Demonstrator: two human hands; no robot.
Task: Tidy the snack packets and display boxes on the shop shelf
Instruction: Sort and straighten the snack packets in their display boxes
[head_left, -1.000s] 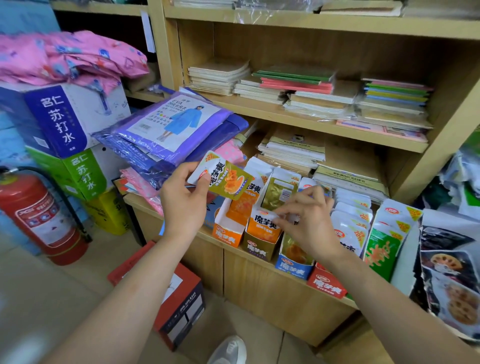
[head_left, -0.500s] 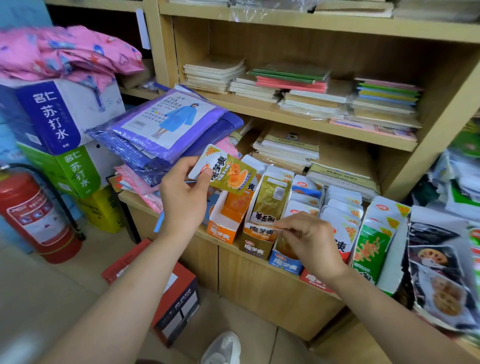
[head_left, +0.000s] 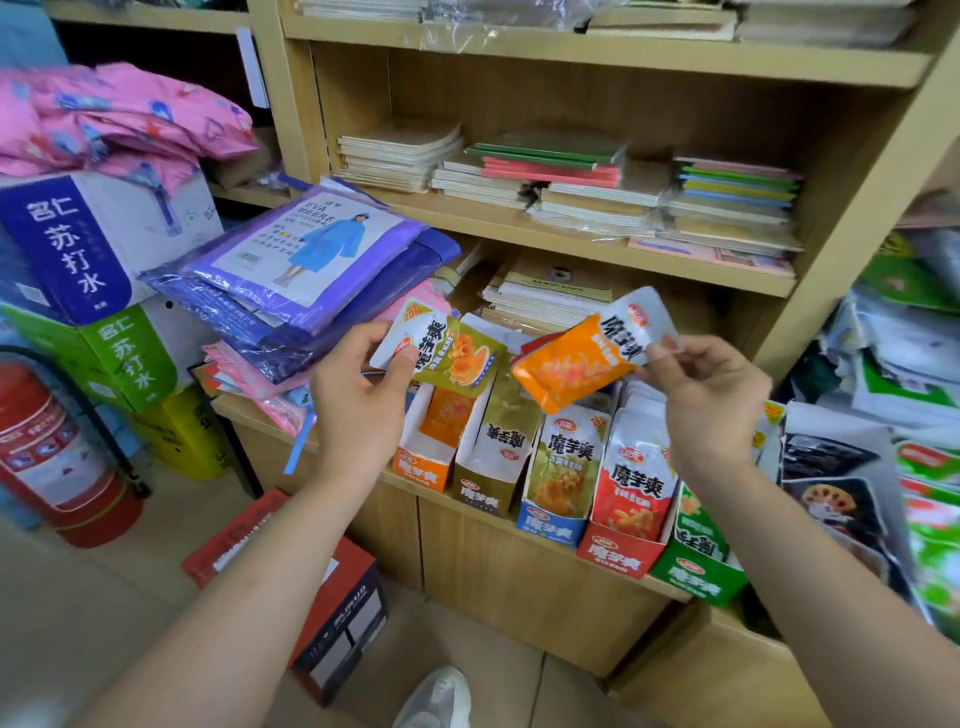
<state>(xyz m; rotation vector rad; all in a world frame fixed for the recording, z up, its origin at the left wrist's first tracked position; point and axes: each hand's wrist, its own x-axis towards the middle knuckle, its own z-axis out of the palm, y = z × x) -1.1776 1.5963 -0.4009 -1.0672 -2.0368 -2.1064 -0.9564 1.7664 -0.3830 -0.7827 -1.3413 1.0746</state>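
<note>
Well, both packets are up in the air above the display boxes (head_left: 618, 558). The left hand (head_left: 363, 387) pinches the olive packet (head_left: 452, 356) by its white end, thumb on top; the right hand (head_left: 714, 397) nips just the top edge of the orange packet (head_left: 571, 364) between fingertips (head_left: 657, 354). That thin hold could slip, dropping it past the shelf (head_left: 234, 410) to the floor (head_left: 104, 597).

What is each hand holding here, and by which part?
The left hand grips the green packet by its white end. The right hand pinches the orange packet by its white end.
</note>
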